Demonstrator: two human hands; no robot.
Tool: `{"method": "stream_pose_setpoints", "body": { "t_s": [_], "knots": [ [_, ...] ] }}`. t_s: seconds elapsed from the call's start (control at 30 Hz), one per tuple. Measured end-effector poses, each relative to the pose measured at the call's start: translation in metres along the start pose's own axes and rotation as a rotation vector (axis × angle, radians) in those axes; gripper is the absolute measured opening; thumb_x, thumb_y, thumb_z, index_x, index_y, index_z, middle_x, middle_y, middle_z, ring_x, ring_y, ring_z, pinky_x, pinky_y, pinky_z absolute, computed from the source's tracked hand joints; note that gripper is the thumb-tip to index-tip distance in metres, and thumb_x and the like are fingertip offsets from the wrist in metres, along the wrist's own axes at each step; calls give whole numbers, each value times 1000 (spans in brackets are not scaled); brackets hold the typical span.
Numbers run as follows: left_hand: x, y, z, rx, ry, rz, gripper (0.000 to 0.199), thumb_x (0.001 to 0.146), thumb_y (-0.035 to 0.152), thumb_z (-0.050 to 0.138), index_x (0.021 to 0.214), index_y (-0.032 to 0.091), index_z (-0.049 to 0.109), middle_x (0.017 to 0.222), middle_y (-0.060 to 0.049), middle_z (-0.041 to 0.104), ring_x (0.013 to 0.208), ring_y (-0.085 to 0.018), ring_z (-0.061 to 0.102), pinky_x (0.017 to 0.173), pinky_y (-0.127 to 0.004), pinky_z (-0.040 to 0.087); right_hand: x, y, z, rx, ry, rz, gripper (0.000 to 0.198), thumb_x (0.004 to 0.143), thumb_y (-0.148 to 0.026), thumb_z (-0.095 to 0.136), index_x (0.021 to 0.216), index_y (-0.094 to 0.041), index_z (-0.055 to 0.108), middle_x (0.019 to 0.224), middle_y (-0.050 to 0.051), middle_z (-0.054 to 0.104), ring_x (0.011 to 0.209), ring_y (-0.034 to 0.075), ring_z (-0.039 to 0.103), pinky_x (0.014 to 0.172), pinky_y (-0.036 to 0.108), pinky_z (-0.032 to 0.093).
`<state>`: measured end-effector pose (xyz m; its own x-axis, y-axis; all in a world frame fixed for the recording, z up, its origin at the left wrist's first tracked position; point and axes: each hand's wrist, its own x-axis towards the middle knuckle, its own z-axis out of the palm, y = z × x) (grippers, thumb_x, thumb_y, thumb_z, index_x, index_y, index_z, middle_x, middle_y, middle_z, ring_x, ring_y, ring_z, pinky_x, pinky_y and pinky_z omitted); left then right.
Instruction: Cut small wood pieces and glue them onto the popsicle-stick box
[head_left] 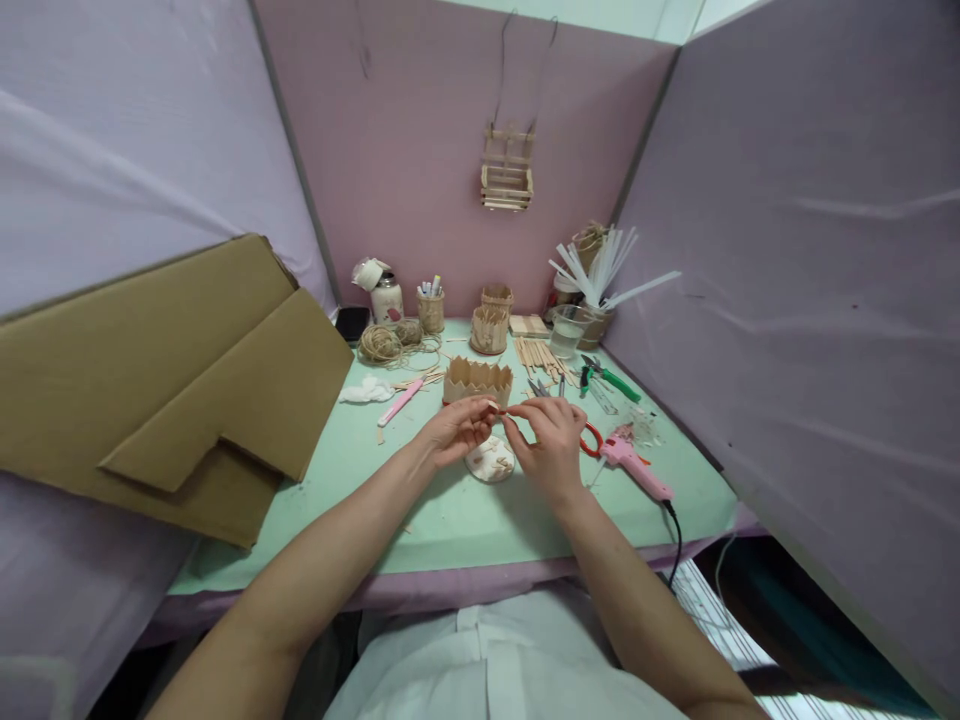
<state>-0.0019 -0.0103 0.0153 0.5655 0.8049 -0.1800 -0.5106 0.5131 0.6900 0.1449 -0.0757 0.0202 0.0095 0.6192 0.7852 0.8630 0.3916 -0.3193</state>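
Note:
My left hand (459,430) and my right hand (549,435) meet above the middle of the table, fingertips pinched close together. Between them is a tiny piece, partly pale and partly reddish; its kind is too small to make out. Just beneath the hands lies a round white disc (489,462) with small wooden bits on it. Behind the fingers stands a wooden box with a zigzag rim (478,378). To the right of my right hand are red-handled scissors (592,438), partly hidden by the hand, and a pink glue gun (636,467).
Green-handled pliers (616,382) and wooden sticks (541,358) lie at the right. A cup of water (568,332) stands near white glue sticks (600,268). Left are a pink cutter (401,402), twine (380,344), tissue (367,390) and large cardboard (172,390).

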Motion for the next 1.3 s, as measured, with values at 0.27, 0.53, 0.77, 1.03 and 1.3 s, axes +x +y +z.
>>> {"method": "stream_pose_setpoints", "body": {
  "t_s": [0.27, 0.53, 0.77, 1.03, 1.3],
  "knots": [
    [1, -2, 2, 44, 27, 31, 10, 70, 12, 68, 79, 11, 64, 70, -2, 61, 64, -5, 57, 57, -12, 47, 3, -2, 11, 23, 4, 17, 8, 81, -25, 58, 81, -22, 65, 85, 3, 66, 89, 20, 54, 85, 38, 26],
    [-3, -2, 5, 324, 86, 204, 23, 66, 28, 73, 81, 11, 66, 81, -7, 66, 67, -8, 56, 59, -17, 42, 8, -1, 6, 496, -83, 474, 13, 74, -33, 62, 68, -21, 63, 72, 3, 63, 77, 19, 54, 78, 34, 37],
    [-2, -3, 4, 580, 124, 323, 21, 61, 32, 74, 73, 15, 69, 73, -5, 66, 64, -10, 52, 59, -22, 39, 8, 10, 4, 628, -174, 611, 19, 68, -37, 65, 67, -19, 65, 66, 2, 64, 65, 16, 53, 63, 29, 40],
    [-7, -2, 11, 710, 121, 322, 22, 62, 35, 71, 69, 15, 67, 66, -1, 62, 60, -9, 48, 57, -22, 36, 5, 8, 5, 676, -206, 653, 16, 67, -34, 66, 65, -18, 65, 66, 2, 64, 66, 16, 55, 65, 29, 40],
    [-6, -1, 11, 729, 179, 368, 24, 62, 37, 70, 69, 15, 66, 63, -1, 60, 57, -9, 44, 55, -23, 34, 4, 11, 5, 658, -198, 649, 16, 70, -34, 64, 75, -19, 68, 78, 4, 68, 76, 19, 58, 74, 31, 42]
  ]
}}
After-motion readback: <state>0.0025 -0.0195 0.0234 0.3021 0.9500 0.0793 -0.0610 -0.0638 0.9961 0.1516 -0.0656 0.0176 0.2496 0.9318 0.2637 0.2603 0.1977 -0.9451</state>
